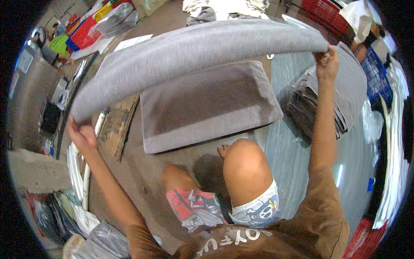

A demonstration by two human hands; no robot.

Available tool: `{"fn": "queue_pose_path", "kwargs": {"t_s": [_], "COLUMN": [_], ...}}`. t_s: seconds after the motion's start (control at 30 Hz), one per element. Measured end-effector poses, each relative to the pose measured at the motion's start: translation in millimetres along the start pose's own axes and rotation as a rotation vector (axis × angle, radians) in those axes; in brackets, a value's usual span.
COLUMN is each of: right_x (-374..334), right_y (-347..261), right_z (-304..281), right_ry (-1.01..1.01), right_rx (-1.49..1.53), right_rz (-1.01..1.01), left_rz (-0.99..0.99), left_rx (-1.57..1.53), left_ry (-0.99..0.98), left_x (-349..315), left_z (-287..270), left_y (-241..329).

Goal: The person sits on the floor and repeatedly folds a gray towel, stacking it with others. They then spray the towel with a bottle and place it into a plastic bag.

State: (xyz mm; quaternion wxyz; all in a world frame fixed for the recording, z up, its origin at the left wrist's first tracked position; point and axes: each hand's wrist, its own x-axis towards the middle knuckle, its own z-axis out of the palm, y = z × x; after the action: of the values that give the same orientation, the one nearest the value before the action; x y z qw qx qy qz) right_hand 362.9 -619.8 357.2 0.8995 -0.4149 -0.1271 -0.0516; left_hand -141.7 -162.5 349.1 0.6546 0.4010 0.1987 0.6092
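Both arms are stretched wide, holding a long grey towel (pixel 194 60) up in the air between them. My left hand (pixel 84 134) is closed on its left corner, at the far left. At the upper right, my right hand (pixel 327 64) pinches the other corner. The towel bows upward and is a little blurred. Below it lies a thick grey pad or towel stack (pixel 211 103) with a flat top, just ahead of my knees; the raised towel does not touch its near part. Beside my right forearm rests a pile of folded grey towels (pixel 345 90).
A grey sheet-like surface (pixel 289 151) runs along my right side. Left of the stack are a wooden board (pixel 118 125) and a white pipe (pixel 86 181). Blue crate (pixel 377 73) at right, plastic-wrapped bundles (pixel 108 241) at lower left. Another person (pixel 49 54) is at far left.
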Motion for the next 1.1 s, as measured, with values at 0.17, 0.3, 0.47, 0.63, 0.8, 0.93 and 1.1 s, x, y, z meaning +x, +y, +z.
{"fn": "queue_pose_path", "kwargs": {"t_s": [0.17,0.3,0.47,0.63,0.8,0.93,1.1], "right_x": [-48.6,-132.2,-139.1,-103.4,-122.9,-134.4,-154.1], "right_y": [128.0,189.5,185.3,189.4,196.1,193.3,186.4], "right_z": [-159.1,-242.0,-210.8,-210.5,-183.9,-313.1,-222.7], "right_ry": [0.207,0.373,0.273,0.211,0.282,0.492,0.352], "right_rx": [-0.025,-0.003,-0.385,-0.611,-0.43,-0.319,-0.535], "right_rz": [0.178,0.764,0.715,0.637,0.38,0.432,0.58], "left_rz": [-0.319,-0.984,-0.942,-0.807,-0.616,-0.861,-0.729], "left_rx": [0.028,0.433,0.362,0.485,0.367,0.261,0.633], "left_ry": [0.027,0.119,0.237,0.167,0.243,0.195,0.207], "left_x": [-73.9,-146.9,-130.6,-94.1,-112.4,-139.0,-131.8], "left_z": [-107.7,-171.7,-182.4,-199.3,-208.9,-185.5,-219.0], "left_y": [-122.9,-183.4,-187.6,-205.0,-174.3,-242.2,-189.1]}}
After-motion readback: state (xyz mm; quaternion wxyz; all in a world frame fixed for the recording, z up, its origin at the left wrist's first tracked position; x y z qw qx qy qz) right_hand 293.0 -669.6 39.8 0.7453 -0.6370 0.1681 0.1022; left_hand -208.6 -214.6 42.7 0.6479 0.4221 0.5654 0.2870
